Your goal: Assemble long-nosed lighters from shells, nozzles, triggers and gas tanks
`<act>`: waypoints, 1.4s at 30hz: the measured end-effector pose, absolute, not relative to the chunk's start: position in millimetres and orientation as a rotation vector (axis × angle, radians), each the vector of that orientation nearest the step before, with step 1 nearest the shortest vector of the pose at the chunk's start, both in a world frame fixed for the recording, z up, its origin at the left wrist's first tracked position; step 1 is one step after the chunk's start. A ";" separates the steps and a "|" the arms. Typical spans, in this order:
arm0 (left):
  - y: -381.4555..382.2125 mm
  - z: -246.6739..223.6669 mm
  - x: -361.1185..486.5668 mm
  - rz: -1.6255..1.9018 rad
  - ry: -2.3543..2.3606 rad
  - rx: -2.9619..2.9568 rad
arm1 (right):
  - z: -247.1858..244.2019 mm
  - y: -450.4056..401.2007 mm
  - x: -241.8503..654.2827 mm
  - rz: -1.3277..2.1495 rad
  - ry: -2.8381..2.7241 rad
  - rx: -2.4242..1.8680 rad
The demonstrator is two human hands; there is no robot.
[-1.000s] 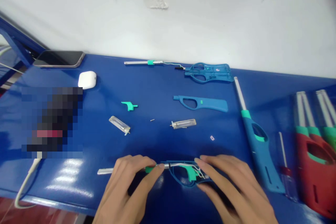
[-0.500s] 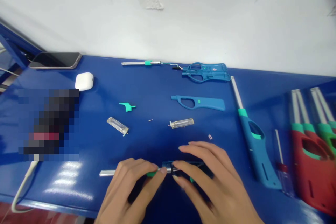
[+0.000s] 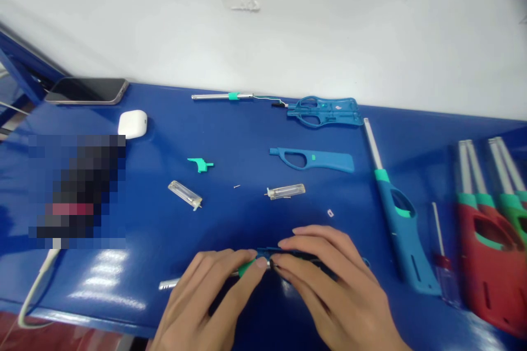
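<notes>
My left hand pinches a metal lighter tube by its green collar, and the tube's tip sticks out to the left. Close beside it, my right hand has thumb and index finger closed on a small black part at the tube's right end. A blue casing half lies under and behind the fingers, mostly hidden by my right hand. Beyond the hands are two clear fuel tanks, a green trigger and a small screw.
Further back lie a blue casing half, open casing pieces and a wired tube. To the right are a blue lighter, a screwdriver and red lighters. A phone and white case sit left.
The tube has tilted, its left tip now slightly lower, and both hands have shifted a little to the right. My right fingers have closed in on the black part.
</notes>
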State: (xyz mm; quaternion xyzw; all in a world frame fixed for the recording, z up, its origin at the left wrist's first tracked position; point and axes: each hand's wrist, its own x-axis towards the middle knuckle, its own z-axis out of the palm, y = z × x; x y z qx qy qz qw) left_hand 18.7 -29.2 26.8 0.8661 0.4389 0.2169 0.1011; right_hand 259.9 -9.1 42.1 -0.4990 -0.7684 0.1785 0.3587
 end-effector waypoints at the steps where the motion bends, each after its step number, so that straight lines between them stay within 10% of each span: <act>1: -30.7 27.0 20.1 0.642 1.309 2.520 | 42.0 -9.1 259.6 0.461 -1.977 -1.288; 42: -26.9 12.4 12.9 0.653 1.221 2.543 | 40.2 -9.7 259.4 0.480 -1.976 -1.287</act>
